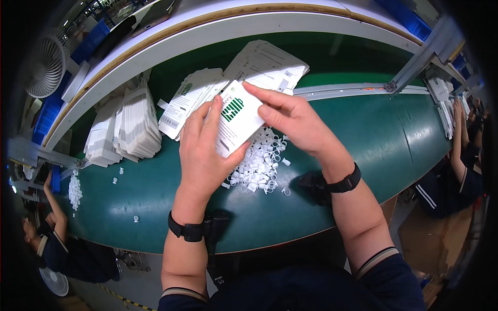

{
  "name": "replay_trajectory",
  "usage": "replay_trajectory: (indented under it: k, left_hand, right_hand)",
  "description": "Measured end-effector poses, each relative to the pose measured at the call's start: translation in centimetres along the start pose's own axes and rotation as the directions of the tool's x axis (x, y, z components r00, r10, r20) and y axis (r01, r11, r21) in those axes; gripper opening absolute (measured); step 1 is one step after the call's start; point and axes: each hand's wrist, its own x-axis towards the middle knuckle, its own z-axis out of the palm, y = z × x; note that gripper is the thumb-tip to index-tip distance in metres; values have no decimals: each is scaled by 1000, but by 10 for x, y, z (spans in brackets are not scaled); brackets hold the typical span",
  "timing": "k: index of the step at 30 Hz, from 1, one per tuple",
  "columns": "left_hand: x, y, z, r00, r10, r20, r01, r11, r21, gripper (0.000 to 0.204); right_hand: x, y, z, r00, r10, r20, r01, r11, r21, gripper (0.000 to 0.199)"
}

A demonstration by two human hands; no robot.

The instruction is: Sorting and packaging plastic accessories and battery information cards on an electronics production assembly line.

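Both hands were on one white carton (241, 119), held tilted above the green table (358, 140), printed face up, with a block of green shapes on it. Left hand (207, 142): gripping, fingers over the carton's left side, thumb along the lower edge. Right hand (298, 116): pinching the upper right part, index finger at the top corner, thumb on the right edge. Whether the carton was folded flat or opened out, can't tell from this angle. Pile of small white looped plastic pieces (257, 168) sat on the table just below and right of the carton, partly covered by the left hand and carton; a few strays lay around its edge. More loose pieces (136, 219) were scattered to the left, plus a second small heap (75, 192) farther left. Behind the carton: two overlapping batches of printed white cartons, one left (192, 98), one right (267, 62). Left of those, a dense row of white cartons (137, 124) leaned together. Metal rail (342, 92) ran along the back right; white shelf (233, 26) spanned above. Black bands on both wrists. Fan (45, 65) at far left. Co-workers were at both ends, left (52, 238) and right (448, 181).
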Motion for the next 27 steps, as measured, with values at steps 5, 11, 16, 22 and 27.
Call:
replay_trajectory:
  k: [5,11,16,22,27]
  left_hand:
    - [-2,-4,4,999,-31,-11,31,999,8,86]
    - [-2,0,6,998,-57,-9,57,998,8,87]
    - [1,4,-1,992,-110,-68,93,972,-214,71]
    - [2,1,-3,799,-478,366,518,237,-822,39]
    - [-2,-1,9,825,-536,178,393,317,-863,33]
  right_hand:
    - [-2,4,13,994,-56,97,66,992,-105,57]
    - [0,15,26,991,-127,-30,123,987,-100,61]
    - [0,5,18,983,-94,-160,110,990,92,70]
    - [3,7,12,963,-81,-257,86,996,8,73]
    - [-4,11,29,978,-193,-84,124,853,-508,91]
